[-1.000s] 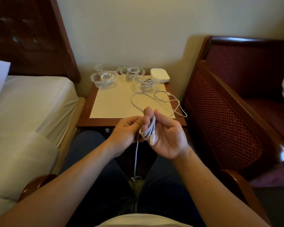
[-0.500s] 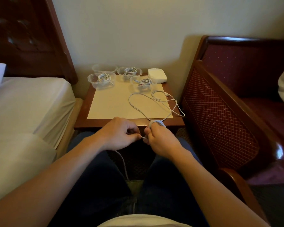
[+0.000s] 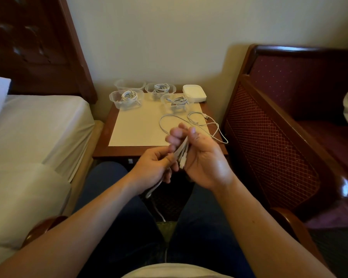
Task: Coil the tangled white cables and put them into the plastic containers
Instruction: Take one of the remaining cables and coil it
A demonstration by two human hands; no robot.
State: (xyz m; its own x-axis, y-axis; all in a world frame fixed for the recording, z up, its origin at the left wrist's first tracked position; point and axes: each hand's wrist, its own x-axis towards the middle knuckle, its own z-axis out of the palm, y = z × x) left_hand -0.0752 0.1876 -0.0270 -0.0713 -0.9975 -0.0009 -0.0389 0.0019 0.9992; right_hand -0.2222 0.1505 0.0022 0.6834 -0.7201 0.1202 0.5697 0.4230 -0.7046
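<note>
While the worktop [image 3: 129,125] carries one loose white cable [image 3: 189,121] and the plastic containers [image 3: 127,98], the right hand [image 3: 204,157] holds cable loops [image 3: 182,153] wound around its fingers. The left hand [image 3: 153,168] pinches the strand; its tail hangs between the knees. Motion blur hides the fingertips.

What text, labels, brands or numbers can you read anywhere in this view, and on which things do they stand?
None can be read.
White lidded box: plain top, no marking shows.
Clear plastic containers: no label visible.
White cable in the hands: blurred, with no print to make out.
Cream mat on the wooden side table: blank.
</note>
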